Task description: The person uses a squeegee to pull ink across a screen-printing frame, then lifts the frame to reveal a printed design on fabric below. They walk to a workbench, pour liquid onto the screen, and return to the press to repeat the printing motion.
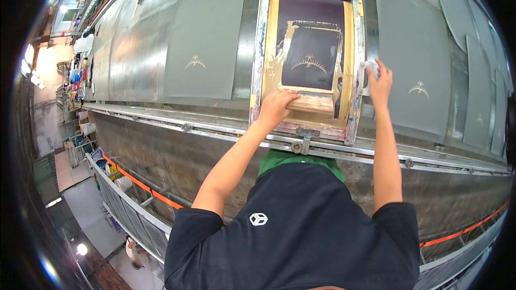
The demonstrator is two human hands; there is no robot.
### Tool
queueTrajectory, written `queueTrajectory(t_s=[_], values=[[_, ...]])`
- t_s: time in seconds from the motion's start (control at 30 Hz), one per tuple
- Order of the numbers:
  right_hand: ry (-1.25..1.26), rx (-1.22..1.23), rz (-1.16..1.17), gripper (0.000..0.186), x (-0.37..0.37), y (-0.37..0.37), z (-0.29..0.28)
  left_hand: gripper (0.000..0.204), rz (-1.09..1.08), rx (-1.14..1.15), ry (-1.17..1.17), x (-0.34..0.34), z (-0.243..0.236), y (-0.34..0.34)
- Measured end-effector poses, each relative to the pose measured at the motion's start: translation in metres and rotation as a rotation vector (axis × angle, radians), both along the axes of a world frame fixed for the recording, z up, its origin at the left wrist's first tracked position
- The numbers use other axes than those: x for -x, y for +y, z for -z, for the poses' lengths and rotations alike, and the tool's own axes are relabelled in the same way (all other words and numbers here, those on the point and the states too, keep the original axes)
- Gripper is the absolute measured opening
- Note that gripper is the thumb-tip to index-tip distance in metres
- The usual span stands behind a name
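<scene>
A screen-printing frame [258, 59] lies on the long table in front of me, its dark mesh edged with tan tape and smeared ink. On the mesh shows a pale arched design [308, 64]. Near the frame's front end, a squeegee [312, 104] with a wooden handle rests across the mesh. My left hand [277, 107] is closed round the squeegee's left end. Beside the frame's right edge, my right hand [381, 81] grips a pale whitish piece [372, 67]; its exact kind is partly hidden by the fingers.
Grey panels printed with the same design lie on the table, one to the left [204, 37] and several to the right [411, 37]. A metal rail [226, 129] runs along the table's front edge. An orange strip [142, 185] borders the grey railing at lower left.
</scene>
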State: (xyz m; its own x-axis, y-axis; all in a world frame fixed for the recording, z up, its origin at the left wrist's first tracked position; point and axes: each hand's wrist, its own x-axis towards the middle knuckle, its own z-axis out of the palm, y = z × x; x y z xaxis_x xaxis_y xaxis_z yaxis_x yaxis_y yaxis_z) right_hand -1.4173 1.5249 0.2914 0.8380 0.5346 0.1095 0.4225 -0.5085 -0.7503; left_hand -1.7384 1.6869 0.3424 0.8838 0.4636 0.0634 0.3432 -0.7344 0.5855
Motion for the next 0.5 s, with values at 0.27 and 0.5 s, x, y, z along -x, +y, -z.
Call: queueTrajectory(t_s=[0.27,0.5], values=[[0.024,-0.113,0.106,0.025,-0.010,0.043,0.012,0.052,-0.039,-0.054,-0.137,0.032,0.013,-0.016],[0.004,-0.132,0.090,0.027,0.107,0.140,-0.021,0.053,-0.141,-0.033,-0.116,0.124,-0.009,0.053]])
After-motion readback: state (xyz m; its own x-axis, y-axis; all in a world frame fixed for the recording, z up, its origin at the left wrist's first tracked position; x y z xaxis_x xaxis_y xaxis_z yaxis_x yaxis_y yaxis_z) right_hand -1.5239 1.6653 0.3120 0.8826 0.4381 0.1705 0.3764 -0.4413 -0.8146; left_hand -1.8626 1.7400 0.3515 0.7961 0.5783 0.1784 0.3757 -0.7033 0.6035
